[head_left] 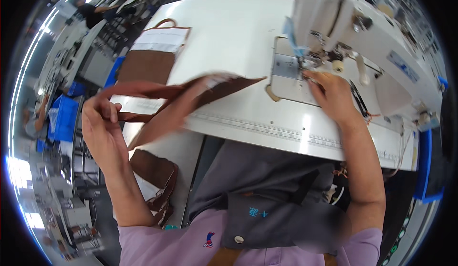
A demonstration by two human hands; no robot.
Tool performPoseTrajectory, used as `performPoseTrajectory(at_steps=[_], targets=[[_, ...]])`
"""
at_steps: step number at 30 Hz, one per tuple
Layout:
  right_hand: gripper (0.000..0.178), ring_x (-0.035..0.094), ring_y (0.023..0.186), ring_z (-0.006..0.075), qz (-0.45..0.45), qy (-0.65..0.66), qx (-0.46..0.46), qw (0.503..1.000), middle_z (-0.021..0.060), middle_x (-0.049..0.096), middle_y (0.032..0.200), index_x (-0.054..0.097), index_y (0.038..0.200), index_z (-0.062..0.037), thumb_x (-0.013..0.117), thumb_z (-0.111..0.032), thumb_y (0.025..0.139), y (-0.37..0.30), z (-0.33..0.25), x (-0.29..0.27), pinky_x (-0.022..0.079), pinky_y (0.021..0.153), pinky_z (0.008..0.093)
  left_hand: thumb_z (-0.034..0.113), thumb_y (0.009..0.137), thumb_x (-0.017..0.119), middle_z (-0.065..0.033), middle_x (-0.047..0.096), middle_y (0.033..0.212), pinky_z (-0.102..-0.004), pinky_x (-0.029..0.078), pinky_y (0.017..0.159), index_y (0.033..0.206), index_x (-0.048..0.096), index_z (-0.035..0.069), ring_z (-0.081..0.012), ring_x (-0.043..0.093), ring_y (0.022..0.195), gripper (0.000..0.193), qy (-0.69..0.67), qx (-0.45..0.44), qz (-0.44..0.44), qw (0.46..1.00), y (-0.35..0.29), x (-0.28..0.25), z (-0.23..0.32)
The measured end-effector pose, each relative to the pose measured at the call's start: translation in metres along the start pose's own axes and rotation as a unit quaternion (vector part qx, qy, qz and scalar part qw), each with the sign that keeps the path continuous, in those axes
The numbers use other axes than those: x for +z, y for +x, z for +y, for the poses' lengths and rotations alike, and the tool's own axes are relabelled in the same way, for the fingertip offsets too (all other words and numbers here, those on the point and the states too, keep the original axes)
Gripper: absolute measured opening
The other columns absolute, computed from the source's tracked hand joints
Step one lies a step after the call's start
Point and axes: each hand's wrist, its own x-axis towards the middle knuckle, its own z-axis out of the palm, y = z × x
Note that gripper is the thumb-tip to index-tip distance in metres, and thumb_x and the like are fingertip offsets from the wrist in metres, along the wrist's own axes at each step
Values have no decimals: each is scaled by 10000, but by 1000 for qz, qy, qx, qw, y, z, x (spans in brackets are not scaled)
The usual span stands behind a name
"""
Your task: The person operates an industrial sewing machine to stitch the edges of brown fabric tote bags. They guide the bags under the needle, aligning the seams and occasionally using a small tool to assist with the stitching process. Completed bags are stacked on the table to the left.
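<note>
Your left hand [102,127], at the left of the frame, grasped a looped brown fabric piece [205,93] that extended, blurred, to the centre over the white table [229,37]. Your right hand [335,95], right of centre, was by the metal plate [285,66] of the sewing machine [389,46]; whether its fingertips pinched anything could not be told.

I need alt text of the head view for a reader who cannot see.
A person's left hand holds a blurred brown fabric piece, while the right hand is near the metal plate of a white sewing machine. A brown-and-white piece with a loop lies on the tabletop; more brown fabric lies beside the left forearm.
</note>
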Motion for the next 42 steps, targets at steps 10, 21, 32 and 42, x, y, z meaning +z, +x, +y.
performPoseTrajectory(at_steps=[10,21,32,42], targets=[[253,674,738,321,19,47,-15,999,149,733,939,748,1196,-81,667,-75,956,-1,2,6,532,696,406,423,1096,580,55,435,710,-193,249,461,1017,634,50,-34,321,531,385,-153,-231,139,951,-11,-140,34],[270,611,731,204,-18,53,33,998,141,739,1021,722,1258,-33,623,-62,1008,-3,4,2,502,708,334,432,1083,610,52,436,711,-203,243,472,1030,625,26,-33,334,539,410,-20,-251,195,948,-55,-213,52],[295,670,909,194,-60,70,73,993,143,753,1156,694,1322,-32,563,-94,1066,0,9,6,514,844,313,467,998,736,85,397,653,-223,244,478,942,656,87,-45,313,515,392,98,-322,186,923,-48,-267,3],[319,671,1202,235,-89,71,67,991,158,728,1294,669,1362,-15,531,-129,1098,-2,37,5,471,1056,341,278,931,815,27,644,868,-296,495,808,924,707,48,-94,613,878,255,393,-208,-306,842,-35,-235,-53]])
